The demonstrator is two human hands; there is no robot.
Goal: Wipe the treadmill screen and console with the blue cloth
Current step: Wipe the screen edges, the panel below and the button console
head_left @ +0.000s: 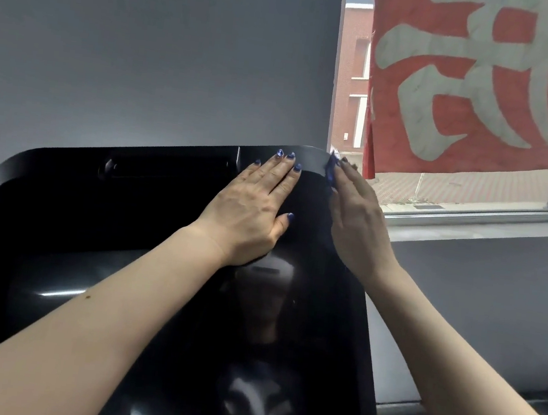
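The glossy black treadmill screen (pixel 117 291) fills the lower left and middle of the head view, its top edge curving near the wall. My left hand (pixel 253 208) lies flat on the upper right part of the screen, fingers straight and spread. My right hand (pixel 356 217) presses against the screen's right edge with straight fingers. Only a small bit of the blue cloth (pixel 331 171) shows, at the fingertips between that hand and the screen's top right corner. The rest of the cloth is hidden behind the hand.
A grey wall (pixel 146 53) rises behind the screen. To the right is a window (pixel 473 204) with a red banner (pixel 480 88) hanging in it, and a grey sill below. A recessed slot (pixel 166 170) runs along the screen's top.
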